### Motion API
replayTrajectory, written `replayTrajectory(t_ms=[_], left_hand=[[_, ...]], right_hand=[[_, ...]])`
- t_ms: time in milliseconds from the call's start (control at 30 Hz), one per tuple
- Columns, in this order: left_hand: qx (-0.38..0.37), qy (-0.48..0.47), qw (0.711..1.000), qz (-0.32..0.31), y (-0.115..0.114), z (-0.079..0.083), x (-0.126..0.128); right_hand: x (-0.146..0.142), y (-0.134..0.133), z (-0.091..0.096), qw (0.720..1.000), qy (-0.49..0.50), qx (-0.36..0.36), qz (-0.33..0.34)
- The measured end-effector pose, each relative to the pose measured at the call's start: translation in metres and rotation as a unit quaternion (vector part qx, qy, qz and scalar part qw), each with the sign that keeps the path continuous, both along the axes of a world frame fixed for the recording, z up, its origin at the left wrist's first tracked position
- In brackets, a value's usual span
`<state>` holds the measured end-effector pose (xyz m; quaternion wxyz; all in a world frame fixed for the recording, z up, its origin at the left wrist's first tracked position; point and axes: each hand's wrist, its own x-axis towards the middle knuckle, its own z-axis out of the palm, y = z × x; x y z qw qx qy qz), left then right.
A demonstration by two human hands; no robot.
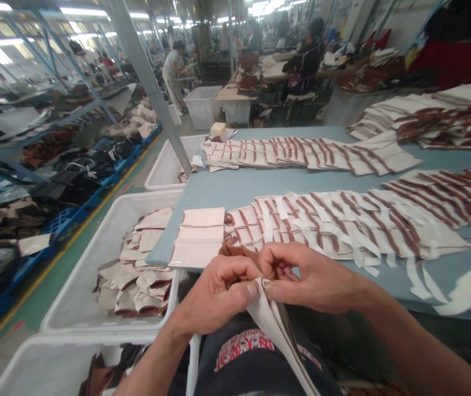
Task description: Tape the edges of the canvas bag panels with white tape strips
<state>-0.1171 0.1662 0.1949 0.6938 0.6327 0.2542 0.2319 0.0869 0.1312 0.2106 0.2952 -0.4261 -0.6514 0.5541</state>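
Observation:
My left hand and my right hand meet at the table's front edge, both pinching a cream fabric piece with brown on its inner side. Its top edge is between my thumbs and fingers, and the rest hangs down over my dark apron. My fingertips cover part of the folded edge. Just beyond my hands, a flat cream panel with seams across it lies on the table's left corner. Beside it runs a row of overlapping cream and brown pieces with white strips over them.
The blue-green table also bears a second row of pieces and a tall stack at the back right. White bins with fabric pieces stand at the left. A grey post rises by the table corner. People work farther back.

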Motion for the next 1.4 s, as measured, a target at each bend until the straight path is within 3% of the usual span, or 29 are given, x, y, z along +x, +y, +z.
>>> replayTrajectory(t_ms=[633,833,1033,1233,1400], left_hand=[[0.034,0.05,0.998,-0.017,0.007,-0.003,-0.002],[0.003,0.053,0.998,-0.021,0.004,-0.001,0.0],[0.04,0.061,0.997,-0.024,0.001,0.005,0.002],[0.008,0.059,0.995,-0.081,0.005,0.007,-0.003],[0.063,0.047,0.993,-0.085,0.004,0.009,-0.001]], right_hand=[[0.0,-0.004,0.006,0.985,-0.137,0.091,-0.047],[0.001,-0.004,0.006,0.987,-0.142,0.074,-0.035],[0.0,-0.006,0.013,0.981,-0.172,0.069,-0.056],[0.001,-0.009,0.013,0.987,-0.149,0.051,-0.037],[0.001,-0.009,0.013,0.99,-0.126,0.053,-0.029]])
